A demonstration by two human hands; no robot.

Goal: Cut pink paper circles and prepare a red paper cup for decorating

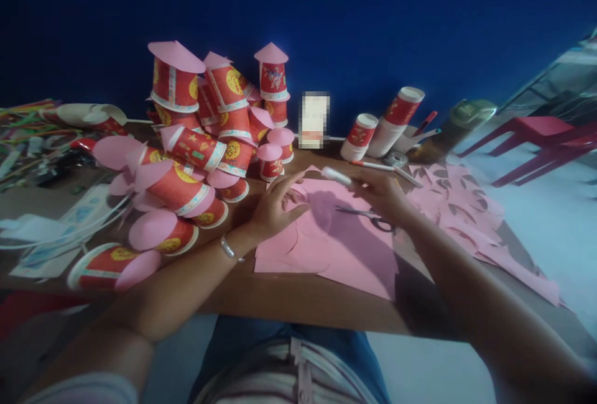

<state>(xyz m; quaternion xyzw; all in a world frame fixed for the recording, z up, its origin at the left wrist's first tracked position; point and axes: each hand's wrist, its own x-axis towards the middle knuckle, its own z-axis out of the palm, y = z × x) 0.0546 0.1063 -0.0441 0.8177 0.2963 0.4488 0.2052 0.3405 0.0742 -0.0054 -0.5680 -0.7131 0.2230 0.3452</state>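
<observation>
My right hand [380, 194] is closed around a slim white tube [336, 176], which points left over the pink paper; its exact kind is unclear. My left hand [280, 205] hovers at the left side of the pink paper sheets [359, 255], thumb and forefinger spread apart, the other fingers curled. Curved cut lines show in the paper below it. Scissors [368, 212] with dark handles lie on the sheets beneath my right hand.
Red paper cups with pink cone tops [191, 149] are piled at left. Beyond them are cables and a power strip [60, 230]. Stacked cups [359, 137], tape [396, 158] and a bottle [466, 121] stand at the back right. Pink scraps [461, 205] cover the right side.
</observation>
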